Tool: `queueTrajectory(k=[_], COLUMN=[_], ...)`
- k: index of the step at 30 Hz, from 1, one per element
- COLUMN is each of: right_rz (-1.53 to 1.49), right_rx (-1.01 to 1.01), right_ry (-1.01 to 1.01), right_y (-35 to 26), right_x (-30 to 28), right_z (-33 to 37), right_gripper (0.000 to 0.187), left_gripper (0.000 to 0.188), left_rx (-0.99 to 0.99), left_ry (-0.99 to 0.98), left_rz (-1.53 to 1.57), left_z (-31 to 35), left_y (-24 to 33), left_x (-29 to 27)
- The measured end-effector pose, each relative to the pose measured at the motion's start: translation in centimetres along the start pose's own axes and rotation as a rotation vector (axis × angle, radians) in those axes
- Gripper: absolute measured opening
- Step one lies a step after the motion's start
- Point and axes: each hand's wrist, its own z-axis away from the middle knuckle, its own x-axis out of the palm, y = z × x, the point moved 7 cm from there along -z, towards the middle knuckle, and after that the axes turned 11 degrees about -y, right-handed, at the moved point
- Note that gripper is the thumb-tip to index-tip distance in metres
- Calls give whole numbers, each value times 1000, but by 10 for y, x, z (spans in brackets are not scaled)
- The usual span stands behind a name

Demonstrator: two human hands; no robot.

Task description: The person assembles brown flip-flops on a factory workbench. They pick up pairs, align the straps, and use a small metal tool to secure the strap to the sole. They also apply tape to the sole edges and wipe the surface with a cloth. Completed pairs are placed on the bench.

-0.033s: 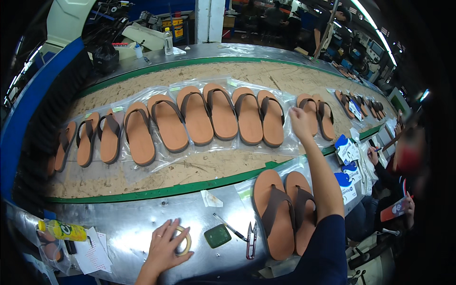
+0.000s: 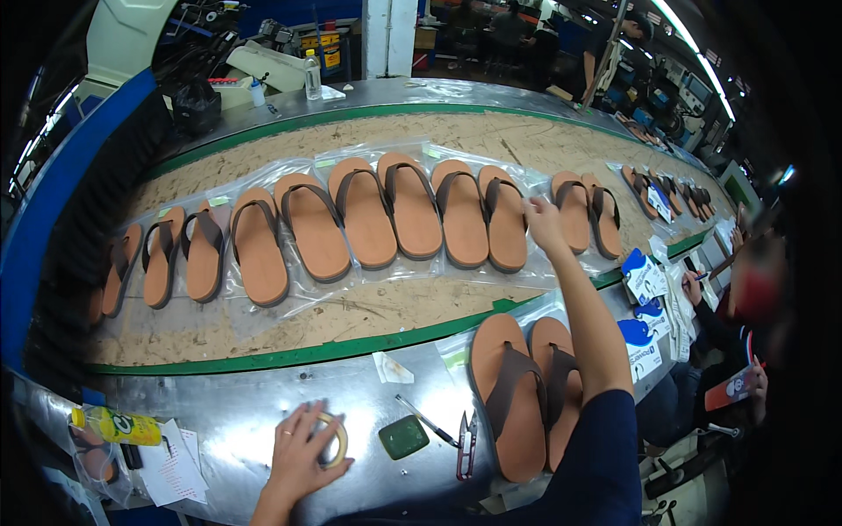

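My left hand [image 2: 303,447] lies over a roll of tape [image 2: 341,441] on the metal bench, its thumb and fingers around the left side of the ring. Over the board, my right hand [image 2: 541,219] has its fingers bent together at the right edge of a tan flip-flop [image 2: 506,235] with a dark strap. Whatever is between those fingertips is hidden. That flip-flop and its mate [image 2: 462,223] lie on a clear plastic bag [image 2: 537,270]. A larger pair of flip-flops [image 2: 510,430] rests on the bench beside my right forearm.
More flip-flops [image 2: 361,219] on plastic bags line the green-edged board [image 2: 351,311]. A pen [image 2: 425,419], green case [image 2: 403,437] and thread snips [image 2: 467,445] lie between my arms. Papers [image 2: 171,469] and a yellow bottle [image 2: 118,427] are left; another person's hand [image 2: 693,286] is right.
My right hand has shifted slightly left, toward the edge of the flip-flop. My left hand has moved a little with the roll of tape.
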Motion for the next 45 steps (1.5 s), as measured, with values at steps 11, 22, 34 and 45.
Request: queueTrajectory(k=[11,22,34,45], right_rz=[-10,-242,-53,-1071], right_rx=[-138,-347,-925,-129], right_ry=[71,159,471,-768], right_y=[-121,-253,-380,-331], right_x=[26,-88,-173,9], right_z=[16,118,286,377], right_gripper=[39,23,61,67], left_gripper=[78,73,75,55], left_rx=[38,223,430,33], left_ry=[313,101,740,566], left_rz=[279,477,1329,1521], left_z=[-79,-378,-103,41], left_y=[-9,33,59,-19], left_x=[-47,-13,-167,-95])
